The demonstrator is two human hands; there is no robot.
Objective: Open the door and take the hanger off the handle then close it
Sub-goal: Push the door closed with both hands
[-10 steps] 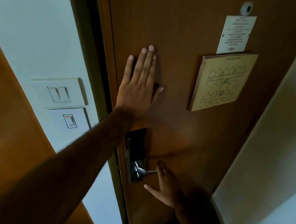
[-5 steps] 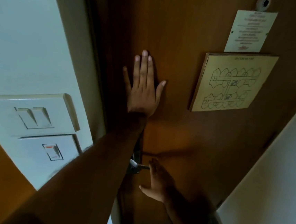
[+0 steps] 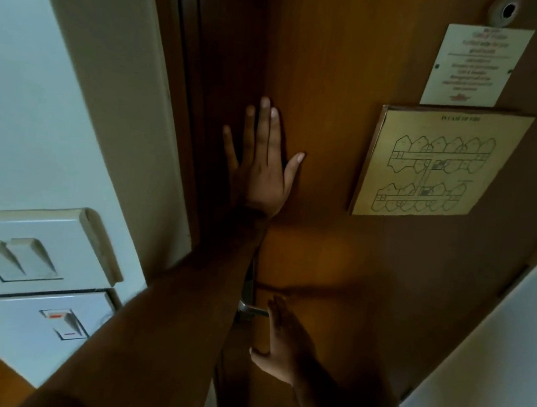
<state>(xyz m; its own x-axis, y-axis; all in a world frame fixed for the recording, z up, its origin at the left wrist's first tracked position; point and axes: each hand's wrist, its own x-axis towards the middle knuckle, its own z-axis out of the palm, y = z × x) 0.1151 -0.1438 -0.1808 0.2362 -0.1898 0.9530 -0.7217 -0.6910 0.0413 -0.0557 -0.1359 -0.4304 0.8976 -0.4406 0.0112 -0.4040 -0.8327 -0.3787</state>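
Observation:
The brown wooden door point(image 3: 354, 80) fills the middle of the view and sits flush in its dark frame point(image 3: 185, 97). My left hand point(image 3: 260, 160) lies flat on the door near its latch edge, fingers spread and pointing up. Below it, the metal lever handle point(image 3: 252, 309) pokes out from behind my left forearm. My right hand point(image 3: 283, 342) is open beside the handle's tip, palm toward the door, holding nothing. No hanger shows on the handle or in either hand.
A fire-plan plaque point(image 3: 438, 164) and a white printed notice point(image 3: 474, 65) hang on the door, with a peephole point(image 3: 507, 10) above. Light switch plates point(image 3: 29, 259) are on the pale wall at left. A white wall point(image 3: 492, 356) closes in at right.
The view has shifted closer and to the right, and the door's lock plate is now hidden behind my left forearm. Both hands keep their places on and beside the door.

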